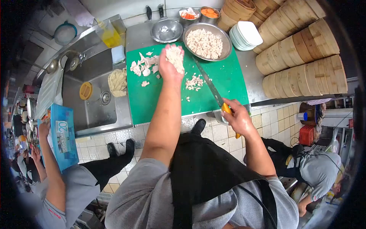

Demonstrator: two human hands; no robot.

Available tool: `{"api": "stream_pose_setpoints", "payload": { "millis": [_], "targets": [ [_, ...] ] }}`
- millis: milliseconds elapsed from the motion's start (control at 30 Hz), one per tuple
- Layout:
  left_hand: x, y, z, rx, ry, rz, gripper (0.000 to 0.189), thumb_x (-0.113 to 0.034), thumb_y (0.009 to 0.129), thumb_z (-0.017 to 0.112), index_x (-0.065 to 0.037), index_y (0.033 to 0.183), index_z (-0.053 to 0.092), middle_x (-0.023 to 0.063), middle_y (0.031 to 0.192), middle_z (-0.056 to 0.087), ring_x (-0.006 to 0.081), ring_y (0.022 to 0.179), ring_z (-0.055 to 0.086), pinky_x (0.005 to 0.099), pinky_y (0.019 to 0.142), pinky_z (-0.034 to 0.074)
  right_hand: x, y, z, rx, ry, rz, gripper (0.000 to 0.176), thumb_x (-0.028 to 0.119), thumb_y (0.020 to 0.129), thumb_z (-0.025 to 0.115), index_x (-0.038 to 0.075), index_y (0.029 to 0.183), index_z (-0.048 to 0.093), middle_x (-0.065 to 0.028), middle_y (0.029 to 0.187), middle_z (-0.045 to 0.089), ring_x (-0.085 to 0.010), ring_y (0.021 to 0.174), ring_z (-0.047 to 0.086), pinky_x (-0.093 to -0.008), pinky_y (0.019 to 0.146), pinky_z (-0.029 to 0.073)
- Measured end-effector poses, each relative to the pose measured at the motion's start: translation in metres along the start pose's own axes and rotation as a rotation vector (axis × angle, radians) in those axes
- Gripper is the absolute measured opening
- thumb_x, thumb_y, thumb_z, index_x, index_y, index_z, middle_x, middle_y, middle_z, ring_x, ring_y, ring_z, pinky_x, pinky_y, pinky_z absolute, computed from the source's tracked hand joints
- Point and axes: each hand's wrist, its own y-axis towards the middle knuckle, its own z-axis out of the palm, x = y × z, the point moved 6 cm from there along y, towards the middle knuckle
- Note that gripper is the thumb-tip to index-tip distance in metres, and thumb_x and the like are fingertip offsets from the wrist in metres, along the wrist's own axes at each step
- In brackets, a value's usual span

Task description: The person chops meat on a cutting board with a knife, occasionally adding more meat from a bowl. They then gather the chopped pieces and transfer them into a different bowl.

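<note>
My left hand [164,69] is turned palm up and cupped around a heap of chopped pale meat [175,58], above the green cutting board [152,105]. In my right hand [241,119] is the yellow handle of a long knife [212,86]; its blade slants up and left across the board. A small pile of diced meat [194,82] lies between my left hand and the blade. Larger pale slices [138,66] are spread at the board's upper left. Just beyond the knife tip, a metal bowl [228,45] holds plenty of diced meat [204,43].
To the left is a steel sink [80,110] with a cloth [117,83] on its edge. An emptier metal bowl [167,31], white dishes [248,35] and bamboo steamers [305,78] line the back and right. One person carries a blue box [63,139]; another person [320,171] bends at right.
</note>
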Motion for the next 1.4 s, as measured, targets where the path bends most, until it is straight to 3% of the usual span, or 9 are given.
{"api": "stream_pose_setpoints", "payload": {
  "millis": [167,233,367,667,833,967,1033,1200,1400],
  "targets": [
    [-0.002,0.024,0.106,0.226,0.132,0.203,0.035,-0.026,0.103,0.057,0.002,0.123,0.064,0.0156,0.113,0.071,0.0304,0.099,0.070,0.0435,0.089,0.057,-0.027,-0.014,-0.021,0.052,-0.075,-0.050,0.051,0.007,0.088,0.075,0.005,0.138,0.061,-0.0193,0.110,0.064,-0.0377,0.101,0.065,-0.0409,0.091,0.052],
    [0.006,0.027,0.139,0.441,0.444,0.475,0.029,-0.023,0.100,0.063,0.001,0.114,0.072,0.0112,0.105,0.075,0.0216,0.094,0.071,0.0357,0.087,0.056,-0.033,-0.014,-0.029,0.063,-0.079,-0.059,0.051,0.006,0.088,0.075,0.007,0.138,0.061,-0.0195,0.111,0.063,-0.0393,0.102,0.065,-0.0416,0.090,0.052],
    [0.038,0.038,0.127,0.478,1.236,0.352,0.030,-0.025,0.098,0.067,-0.003,0.116,0.077,0.0076,0.112,0.077,0.0126,0.100,0.068,0.0271,0.092,0.051,-0.039,0.001,-0.043,0.057,-0.151,-0.188,0.054,0.000,0.086,0.073,0.007,0.138,0.061,-0.0188,0.112,0.062,-0.0384,0.102,0.064,-0.0409,0.090,0.052],
    [-0.040,-0.002,-0.033,0.214,1.310,0.417,0.037,-0.030,0.100,0.067,-0.003,0.124,0.074,0.0100,0.122,0.075,0.0157,0.114,0.066,0.0305,0.104,0.047,-0.065,0.070,-0.028,0.007,-0.391,-0.314,0.052,0.000,0.085,0.070,0.013,0.135,0.065,-0.0154,0.117,0.062,-0.0387,0.097,0.067,-0.0453,0.084,0.056],
    [-0.023,-0.014,-0.052,0.464,1.634,0.575,0.037,-0.028,0.098,0.068,-0.010,0.131,0.070,0.0187,0.129,0.070,0.0317,0.121,0.066,0.0389,0.108,0.048,-0.056,0.041,-0.008,0.107,-0.314,-0.371,0.049,0.004,0.086,0.071,0.012,0.134,0.066,-0.0152,0.115,0.064,-0.0382,0.098,0.067,-0.0425,0.085,0.056],
    [-0.010,-0.029,-0.048,0.644,1.733,0.648,0.036,-0.025,0.096,0.069,-0.011,0.130,0.069,0.0205,0.127,0.069,0.0368,0.121,0.064,0.0428,0.106,0.049,-0.084,0.002,-0.024,0.019,-0.084,-0.244,0.045,0.006,0.092,0.069,0.005,0.137,0.063,-0.0152,0.107,0.070,-0.0287,0.088,0.069,-0.0371,0.078,0.057],
    [0.004,-0.046,-0.051,0.747,1.666,0.418,0.034,-0.022,0.096,0.068,-0.010,0.128,0.070,0.0187,0.126,0.070,0.0355,0.119,0.065,0.0433,0.105,0.050,-0.127,-0.023,-0.024,-0.064,0.384,0.246,0.044,0.009,0.096,0.068,0.002,0.138,0.061,-0.0099,0.103,0.072,-0.0175,0.073,0.067,-0.0314,0.061,0.055],
    [0.000,-0.070,-0.064,0.676,1.372,0.293,0.035,-0.020,0.097,0.064,-0.005,0.129,0.069,0.0171,0.129,0.069,0.0353,0.123,0.063,0.0432,0.109,0.047,-0.147,-0.050,0.004,-0.274,0.595,0.286,0.046,0.013,0.099,0.067,0.001,0.142,0.058,-0.0059,0.099,0.071,-0.0097,0.061,0.061,-0.0249,0.048,0.048],
    [-0.018,-0.069,-0.069,0.553,1.576,0.612,0.046,-0.025,0.102,0.055,0.000,0.141,0.058,0.0239,0.149,0.052,0.0446,0.144,0.041,0.0490,0.121,0.032,-0.118,-0.034,0.092,-0.299,0.608,0.306,0.054,0.012,0.100,0.067,0.004,0.151,0.051,-0.0027,0.089,0.068,-0.0076,0.055,0.055,-0.0251,0.046,0.046]
  ]
}}
